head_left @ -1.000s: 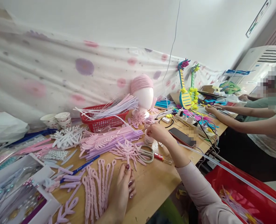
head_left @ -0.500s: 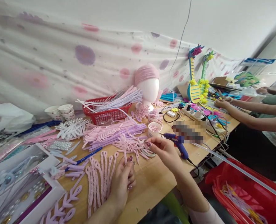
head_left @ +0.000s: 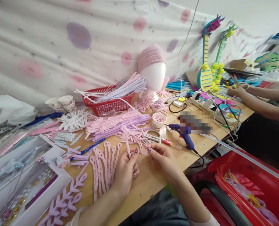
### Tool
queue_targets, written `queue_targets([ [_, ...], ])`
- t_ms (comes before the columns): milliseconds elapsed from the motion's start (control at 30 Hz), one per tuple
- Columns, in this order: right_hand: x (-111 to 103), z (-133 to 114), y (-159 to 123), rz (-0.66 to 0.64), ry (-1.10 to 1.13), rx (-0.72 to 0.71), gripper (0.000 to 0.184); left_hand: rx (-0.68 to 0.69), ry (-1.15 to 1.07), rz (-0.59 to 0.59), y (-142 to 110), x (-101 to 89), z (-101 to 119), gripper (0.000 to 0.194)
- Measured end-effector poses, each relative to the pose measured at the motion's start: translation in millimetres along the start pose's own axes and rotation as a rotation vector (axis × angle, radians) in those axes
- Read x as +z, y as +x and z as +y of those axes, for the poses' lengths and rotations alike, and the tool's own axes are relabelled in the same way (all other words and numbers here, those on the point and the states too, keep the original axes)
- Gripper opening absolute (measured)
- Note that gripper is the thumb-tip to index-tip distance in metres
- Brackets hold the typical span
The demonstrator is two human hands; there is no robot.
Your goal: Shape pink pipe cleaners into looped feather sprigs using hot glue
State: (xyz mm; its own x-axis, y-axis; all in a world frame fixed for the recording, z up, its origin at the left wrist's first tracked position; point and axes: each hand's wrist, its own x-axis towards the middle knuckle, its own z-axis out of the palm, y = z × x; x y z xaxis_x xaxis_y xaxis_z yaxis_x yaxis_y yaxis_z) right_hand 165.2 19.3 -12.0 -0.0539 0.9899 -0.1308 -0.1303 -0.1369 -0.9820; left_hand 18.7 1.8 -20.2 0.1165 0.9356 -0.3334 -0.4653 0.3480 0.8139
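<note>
My left hand is closed round the lower end of a pink pipe-cleaner sprig, which stands up from the fist with small loops at its top. Just to its right, my right hand pinches thumb against fingers. Something pale and thin shows at those fingertips, too small to name. Beside my left wrist lies a row of twisted pink pipe-cleaner stems with looped ends. Behind both hands are loose pink pipe-cleaner pieces and scissors, partly covered.
A blue glue gun lies right, near a red-labelled tool. Behind stand a paper cup of pink pieces, a red basket and a foam head. A white box is at left. A co-worker's hand is far right.
My right hand has come down and closer to my left hand, uncovering the scissors and the red-labelled tool. My left hand keeps its hold on the sprig. The camera view has tilted downward.
</note>
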Motion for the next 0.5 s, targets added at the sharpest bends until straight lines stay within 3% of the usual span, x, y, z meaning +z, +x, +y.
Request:
queue_targets([
  [100,-6,-2,0,0.037,-0.026,-0.04,0.042,0.023,-0.015,0.04,0,2.0,3,0.04],
  [233,-10,-4,-3,0.028,-0.028,-0.06,0.041,0.041,0.03,-0.007,-2,3.2,6,0.039],
  [500,4,1,-11,-0.086,0.043,-0.036,0.035,-0.022,0.059,-0.069,-1,0.4,5,0.04],
])
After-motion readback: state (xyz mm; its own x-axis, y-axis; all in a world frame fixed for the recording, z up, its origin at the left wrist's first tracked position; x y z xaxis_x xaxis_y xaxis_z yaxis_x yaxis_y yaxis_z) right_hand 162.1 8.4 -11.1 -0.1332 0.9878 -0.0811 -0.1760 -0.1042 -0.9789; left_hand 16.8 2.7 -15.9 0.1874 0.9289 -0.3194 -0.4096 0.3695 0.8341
